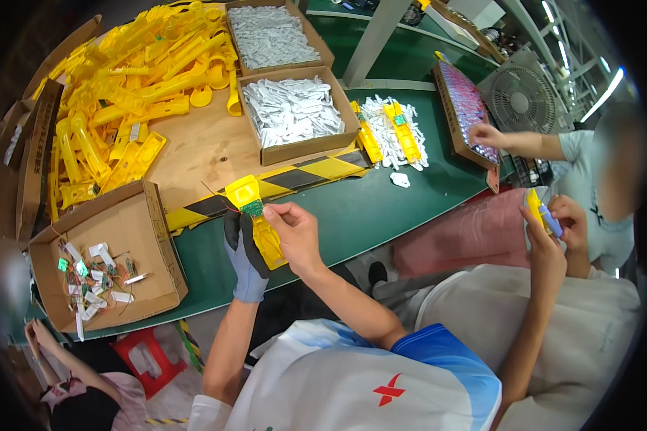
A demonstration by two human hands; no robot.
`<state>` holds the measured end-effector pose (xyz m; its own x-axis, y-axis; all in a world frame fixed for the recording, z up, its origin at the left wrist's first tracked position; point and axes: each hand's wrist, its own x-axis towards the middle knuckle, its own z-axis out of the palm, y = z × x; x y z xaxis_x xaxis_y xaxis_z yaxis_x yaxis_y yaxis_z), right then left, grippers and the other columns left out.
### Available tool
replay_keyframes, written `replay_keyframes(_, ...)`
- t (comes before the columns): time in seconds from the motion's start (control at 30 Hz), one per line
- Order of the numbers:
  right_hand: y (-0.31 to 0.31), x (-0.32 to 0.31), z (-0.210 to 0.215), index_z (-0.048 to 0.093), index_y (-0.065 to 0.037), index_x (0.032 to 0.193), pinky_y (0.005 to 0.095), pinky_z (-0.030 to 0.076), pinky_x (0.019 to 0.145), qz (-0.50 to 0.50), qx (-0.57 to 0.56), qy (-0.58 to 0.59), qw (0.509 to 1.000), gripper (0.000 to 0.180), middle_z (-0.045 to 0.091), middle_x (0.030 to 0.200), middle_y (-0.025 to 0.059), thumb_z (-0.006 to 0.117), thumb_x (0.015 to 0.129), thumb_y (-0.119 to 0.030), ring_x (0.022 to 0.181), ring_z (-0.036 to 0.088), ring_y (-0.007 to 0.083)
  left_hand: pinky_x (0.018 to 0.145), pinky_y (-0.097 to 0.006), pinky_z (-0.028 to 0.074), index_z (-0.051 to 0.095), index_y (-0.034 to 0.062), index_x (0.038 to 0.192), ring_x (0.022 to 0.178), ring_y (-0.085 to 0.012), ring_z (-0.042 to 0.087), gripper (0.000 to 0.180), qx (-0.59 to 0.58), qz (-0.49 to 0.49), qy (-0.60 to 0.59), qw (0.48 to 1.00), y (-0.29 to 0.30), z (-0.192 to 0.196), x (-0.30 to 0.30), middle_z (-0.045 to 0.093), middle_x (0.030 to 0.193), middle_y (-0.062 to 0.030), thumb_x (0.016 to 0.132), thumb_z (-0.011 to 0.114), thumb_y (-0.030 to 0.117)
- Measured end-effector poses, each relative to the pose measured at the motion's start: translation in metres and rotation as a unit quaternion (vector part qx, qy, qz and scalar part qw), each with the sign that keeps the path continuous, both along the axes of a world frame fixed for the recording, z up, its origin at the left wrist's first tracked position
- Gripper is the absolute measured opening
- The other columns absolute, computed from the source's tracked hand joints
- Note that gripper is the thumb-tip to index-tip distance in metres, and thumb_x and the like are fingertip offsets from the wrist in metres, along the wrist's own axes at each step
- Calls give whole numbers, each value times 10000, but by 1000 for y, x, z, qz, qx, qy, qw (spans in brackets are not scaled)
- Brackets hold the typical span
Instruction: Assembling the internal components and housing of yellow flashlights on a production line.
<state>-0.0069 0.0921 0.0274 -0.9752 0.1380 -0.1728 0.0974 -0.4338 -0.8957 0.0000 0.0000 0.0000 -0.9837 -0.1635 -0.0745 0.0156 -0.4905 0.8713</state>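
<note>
My left hand (246, 260), in a grey and black glove, is closed around a long yellow plastic shell (268, 243), held tilted above the front edge of the table. A small green circuit board (252, 208) sits in the shell near its rounded upper end. Thin wires stick out to the left of it. My bare right hand (299, 238) has thumb and fingers closed at the board's right edge; what exactly lies between the fingertips is partly hidden.
Left stands a carton (167, 248) of white parts with wires and green boards. Behind are heaped yellow shells (140, 86) and cartons of white pieces (291, 108). Two yellow shells (404, 133) lie on white pieces at right. Co-workers' hands (550, 237) are right, near a fan (521, 99).
</note>
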Motion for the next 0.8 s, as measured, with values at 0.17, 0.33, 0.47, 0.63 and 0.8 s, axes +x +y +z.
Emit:
replay_keyframes(0.17,17,8,3,670,33,951,228,500,726,-7,8,-26,1000,122,687,875,53,676,893,-74,781,623,79,811,-286,480,511,57,1174,955,-131,571,213,48,33,-40,997,18,5,10,576,1055,-41,998,501,176)
replay_keyframes(0.33,19,3,-1,667,59,1051,243,510,792,4,-60,-22,998,198,695,990,95,668,893,-61,866,640,105,743,-246,485,541,65,1154,895,-99,581,197,64,44,-20,997,16,-7,-1,595,1008,-37,976,547,147)
replay_keyframes(0.47,21,2,3,656,73,1075,250,510,820,8,-29,-29,999,222,690,1030,111,669,891,-51,888,647,126,737,-236,487,540,51,1180,882,-88,579,241,81,37,-18,996,17,11,0,604,1017,-31,964,570,152)
replay_keyframes(0.63,20,0,-6,654,75,1060,244,505,816,12,-2,-29,1000,214,689,1008,113,674,889,-52,878,641,122,767,-237,482,538,33,1203,892,-89,572,268,92,35,2,995,13,14,1,604,1033,-32,963,569,147)
replay_keyframes(0.8,24,-1,-8,656,65,1019,234,496,812,25,32,-15,999,181,688,975,95,679,888,-58,866,628,108,769,-236,471,550,27,1172,888,-83,560,238,40,28,-7,999,11,14,1,603,1020,-33,966,561,146)
